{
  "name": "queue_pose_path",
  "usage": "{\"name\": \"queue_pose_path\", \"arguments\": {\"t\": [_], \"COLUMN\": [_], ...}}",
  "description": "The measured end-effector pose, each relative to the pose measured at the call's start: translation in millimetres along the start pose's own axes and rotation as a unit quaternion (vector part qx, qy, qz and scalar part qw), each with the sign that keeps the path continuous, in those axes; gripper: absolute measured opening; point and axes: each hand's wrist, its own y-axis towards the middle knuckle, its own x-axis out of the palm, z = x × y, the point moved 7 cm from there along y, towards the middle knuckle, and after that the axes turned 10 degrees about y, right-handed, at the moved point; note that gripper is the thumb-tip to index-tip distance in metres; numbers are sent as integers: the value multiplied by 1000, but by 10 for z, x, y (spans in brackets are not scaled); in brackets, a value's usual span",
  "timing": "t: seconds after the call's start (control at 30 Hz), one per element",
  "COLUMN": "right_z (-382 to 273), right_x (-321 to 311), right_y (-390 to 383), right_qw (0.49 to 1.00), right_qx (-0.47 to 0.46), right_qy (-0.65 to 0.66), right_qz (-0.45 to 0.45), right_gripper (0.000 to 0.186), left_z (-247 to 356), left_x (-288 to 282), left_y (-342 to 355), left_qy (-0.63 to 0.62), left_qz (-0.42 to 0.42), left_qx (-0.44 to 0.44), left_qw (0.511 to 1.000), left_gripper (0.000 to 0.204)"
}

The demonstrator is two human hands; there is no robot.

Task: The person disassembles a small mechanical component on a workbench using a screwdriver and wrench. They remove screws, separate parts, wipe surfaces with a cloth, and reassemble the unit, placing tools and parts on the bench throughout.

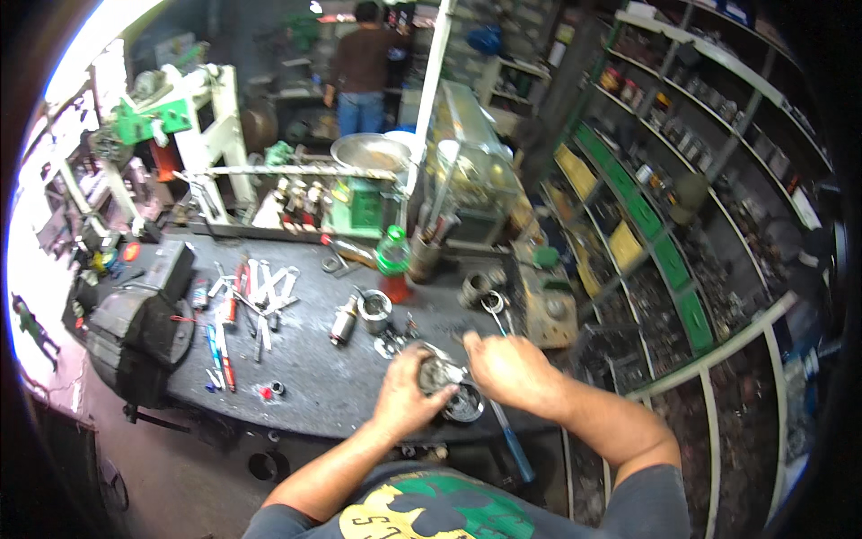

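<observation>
Over the front edge of the dark workbench (305,359), my left hand (402,395) is wrapped round a grey round metal part (436,372). Close at its right, my right hand (512,373) is closed in a fist; what it grips is hidden or too small to name. Just below the hands sits a round metal dish or housing (465,404) with a shiny rim. Beside it, a tool with a blue handle (516,449) points toward me over the bench edge. Small metal pieces (391,345) lie beyond my left hand, near a metal ring-shaped part (374,307) and a cylindrical metal part (343,322).
Several wrenches (260,292) and screwdrivers lie left of centre, beside a large dark vise (135,332). A green-and-red bottle (393,260) stands at the back. Parts shelves (664,207) line the right. A person (361,67) stands far off, back turned.
</observation>
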Motion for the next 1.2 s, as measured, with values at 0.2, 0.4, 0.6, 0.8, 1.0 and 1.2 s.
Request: {"name": "queue_pose_path", "arguments": {"t": [0.2, 0.4, 0.6, 0.8, 1.0, 1.2], "right_z": [-24, 123, 557, 188, 46, -11], "right_x": [15, -282, -88, -5, 81, 155], "right_y": [-61, -115, -242, -282, -280, -129], "right_qw": [986, 983, 773, 969, 985, 990], "right_qx": [-131, -152, -54, -115, -97, -111], "right_qy": [67, 91, 632, 105, 37, -5], "right_qz": [-79, -53, -23, 190, 140, 83], "right_gripper": [25, 72, 93, 20, 8, 8], "left_z": [-271, -314, -275, -289, -298, -276], "left_x": [335, 198, 275, 256, 306, 194], "left_y": [24, -8, 26, 91, 92, 98], "left_qy": [-172, -184, -196, -201, -227, -114], "left_qz": [-104, -96, -125, -129, -140, -88], "left_qx": [-43, -81, -75, -70, -76, -55], "left_qw": [979, 975, 970, 969, 961, 988], "left_gripper": [67, 68, 68, 73, 72, 68]}}
